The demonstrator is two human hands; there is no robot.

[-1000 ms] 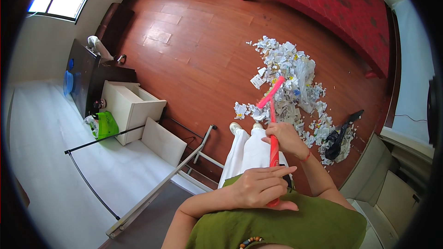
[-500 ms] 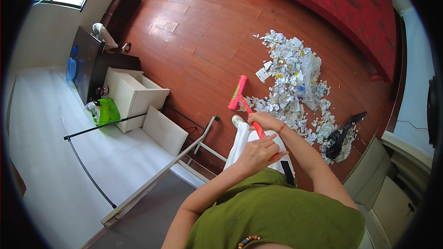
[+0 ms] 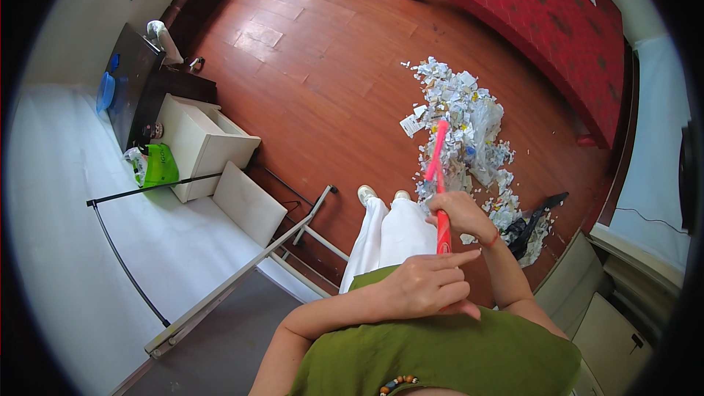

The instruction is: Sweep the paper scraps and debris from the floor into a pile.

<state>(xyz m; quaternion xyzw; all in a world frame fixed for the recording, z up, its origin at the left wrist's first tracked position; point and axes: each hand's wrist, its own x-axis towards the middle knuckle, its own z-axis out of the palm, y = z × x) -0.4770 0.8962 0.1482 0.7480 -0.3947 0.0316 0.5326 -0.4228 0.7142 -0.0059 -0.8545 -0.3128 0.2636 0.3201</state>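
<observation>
My right hand (image 3: 465, 215) is wrapped round the red handle of a broom (image 3: 444, 235), partway down its length. Nearer my body, my left hand (image 3: 433, 284) closes on the handle's upper end, its index finger stretched out to the right. The broom's narrow pink head is seen nearly edge-on, over the left side of a heap of torn paper scraps (image 3: 455, 95). Whether it touches the scraps or the floor, I cannot tell. Clear plastic (image 3: 487, 128) lies among the scraps, and a black plastic bag (image 3: 524, 238) rests at the heap's near right end.
A red-covered bed (image 3: 513, 33) stands at the far right. On the left are a white cabinet (image 3: 213, 147), a bright green bag (image 3: 160, 165) and a metal-framed folding piece (image 3: 249, 271) beside my legs. Reddish wooden floor (image 3: 315, 81) stretches ahead.
The broom head has swung right, from bare floor to over the paper heap, and turned more edge-on. Both hands have shifted right and closer to my body. Both shoes now show.
</observation>
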